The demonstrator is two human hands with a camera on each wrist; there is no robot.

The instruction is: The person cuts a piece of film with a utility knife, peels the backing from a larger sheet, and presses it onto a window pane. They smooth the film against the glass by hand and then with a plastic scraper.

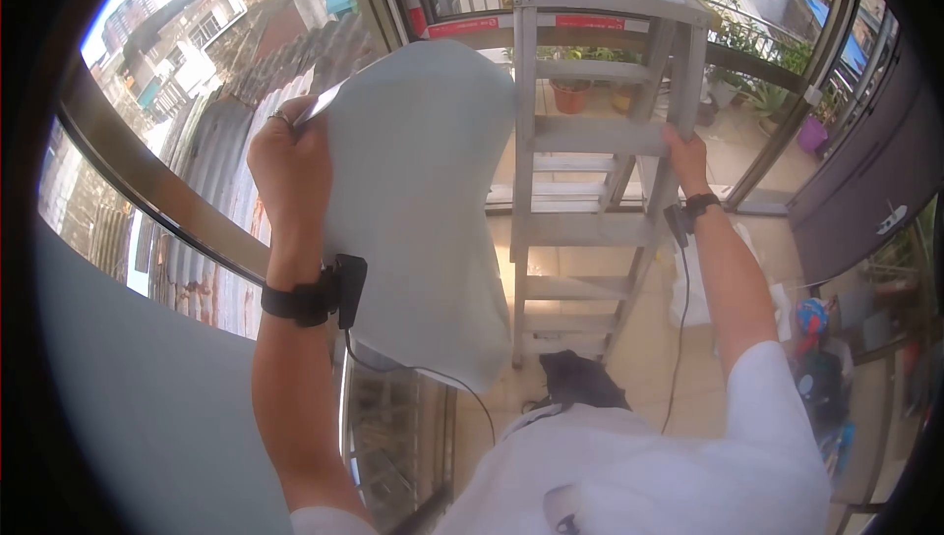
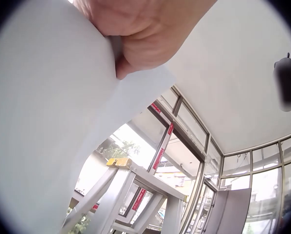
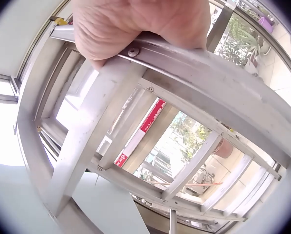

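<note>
Before the brown window frame (image 1: 162, 166), in the head view, the left hand (image 1: 295, 151) pinched the upper left edge of a pale sheet (image 1: 423, 191), which hung beside the aluminium stepladder (image 1: 590, 230) and hid part of the window. The right hand (image 1: 690, 159) gripped the ladder's right rail. Beyond the steps stood an orange pot (image 1: 569, 96), with a purple pot (image 1: 812, 135) near a dark panel (image 1: 865, 151); a crumpled white thing (image 1: 698, 299) lay on the floor. From the left wrist, the sheet filled the left side and blocked part of the ladder, whose top bore a yellow cap (image 2: 119, 162); thumb and palm showed, but other fingertips were hidden. From the right wrist, the palm covered the rail near a rivet (image 3: 133, 52), fingertips mostly out of sight, with red tape (image 3: 153, 115) behind the frame and the sheet below.
</note>
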